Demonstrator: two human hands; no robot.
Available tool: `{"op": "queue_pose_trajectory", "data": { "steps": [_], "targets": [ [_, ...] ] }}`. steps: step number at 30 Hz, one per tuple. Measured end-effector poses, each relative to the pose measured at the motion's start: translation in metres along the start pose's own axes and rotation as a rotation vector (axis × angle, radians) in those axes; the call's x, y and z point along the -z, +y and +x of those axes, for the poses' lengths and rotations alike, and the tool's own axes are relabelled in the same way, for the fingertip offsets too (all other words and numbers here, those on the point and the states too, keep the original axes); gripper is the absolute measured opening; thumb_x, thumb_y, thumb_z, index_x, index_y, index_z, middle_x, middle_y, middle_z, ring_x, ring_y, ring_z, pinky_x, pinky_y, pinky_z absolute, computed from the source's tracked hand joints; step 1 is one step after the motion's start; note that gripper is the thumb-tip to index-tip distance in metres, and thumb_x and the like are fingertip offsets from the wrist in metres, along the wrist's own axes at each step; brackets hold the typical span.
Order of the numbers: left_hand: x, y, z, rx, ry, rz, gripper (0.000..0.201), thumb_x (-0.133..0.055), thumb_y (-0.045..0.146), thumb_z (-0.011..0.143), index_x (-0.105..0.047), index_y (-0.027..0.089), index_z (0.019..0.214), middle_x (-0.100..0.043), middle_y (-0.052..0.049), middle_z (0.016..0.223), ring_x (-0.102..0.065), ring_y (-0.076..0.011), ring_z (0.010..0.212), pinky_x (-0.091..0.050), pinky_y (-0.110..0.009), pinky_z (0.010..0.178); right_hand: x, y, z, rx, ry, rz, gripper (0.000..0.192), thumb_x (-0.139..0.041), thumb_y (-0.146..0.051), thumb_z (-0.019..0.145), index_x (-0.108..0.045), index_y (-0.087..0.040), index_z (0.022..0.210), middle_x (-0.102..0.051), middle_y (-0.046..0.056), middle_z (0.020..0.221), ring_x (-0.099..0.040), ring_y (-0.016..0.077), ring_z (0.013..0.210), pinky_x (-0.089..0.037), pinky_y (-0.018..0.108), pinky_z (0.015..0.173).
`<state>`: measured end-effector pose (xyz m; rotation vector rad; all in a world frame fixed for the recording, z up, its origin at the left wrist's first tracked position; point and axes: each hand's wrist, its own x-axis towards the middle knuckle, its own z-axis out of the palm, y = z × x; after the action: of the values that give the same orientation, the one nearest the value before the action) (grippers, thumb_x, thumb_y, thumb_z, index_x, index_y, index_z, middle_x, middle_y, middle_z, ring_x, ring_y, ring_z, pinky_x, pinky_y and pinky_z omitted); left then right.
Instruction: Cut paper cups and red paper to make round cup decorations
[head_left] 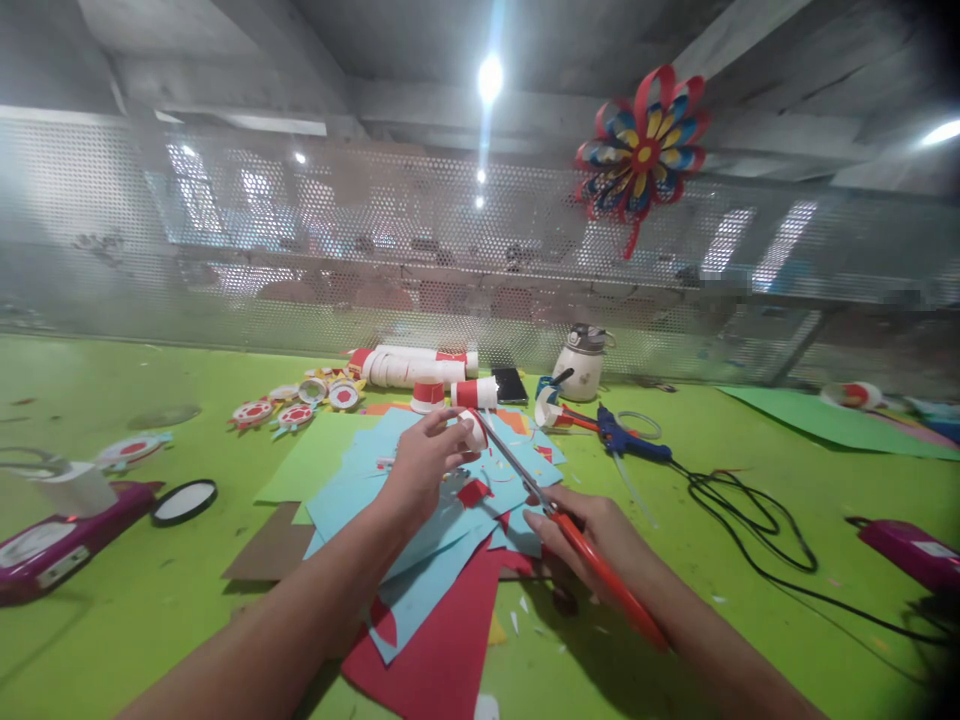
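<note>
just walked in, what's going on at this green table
A person's left hand holds a small red-and-white paper cup, while the right hand holds scissors with the blades pointing towards it. Whether they are cutting is too small to tell. Light-blue paper sheets lie beneath, and a blue glue gun lies off to the right.

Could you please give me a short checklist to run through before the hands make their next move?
1. Cup held by the left hand: ok, in its fingers.
2. Scissors held by the right hand: ok.
3. Blades clear of the left fingers: cannot tell; they point toward the cup, close by.
4. Glue gun away from both hands: ok, it lies on the table beyond the right hand.
5. Blue paper neatly stacked: not ok; the sheets overlap unevenly.
</note>
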<state>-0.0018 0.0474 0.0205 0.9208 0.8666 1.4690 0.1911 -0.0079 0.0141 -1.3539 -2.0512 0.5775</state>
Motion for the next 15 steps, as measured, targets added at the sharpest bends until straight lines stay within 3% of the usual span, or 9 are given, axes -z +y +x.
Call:
{"op": "queue_pose_trajectory", "data": {
  "steps": [15],
  "targets": [
    [-0.0006,-0.0003,-0.0009,-0.003,-0.030,-0.011,0.034,-0.074,0.030,0.066,-0.063,0.012,0.092,-0.069,-0.012,0.084,-0.066,-0.0193,0.073,-0.052,-0.037,0.076,0.0039,-0.0074,-0.0018,0.014,-0.046,0.053,0.029,-0.048,-0.040,0.085,-0.064,-0.016,0.083,-0.052,-0.001,0.061,-0.046,0.0134,0.056,-0.037,0.024,0.053]
  ]
}}
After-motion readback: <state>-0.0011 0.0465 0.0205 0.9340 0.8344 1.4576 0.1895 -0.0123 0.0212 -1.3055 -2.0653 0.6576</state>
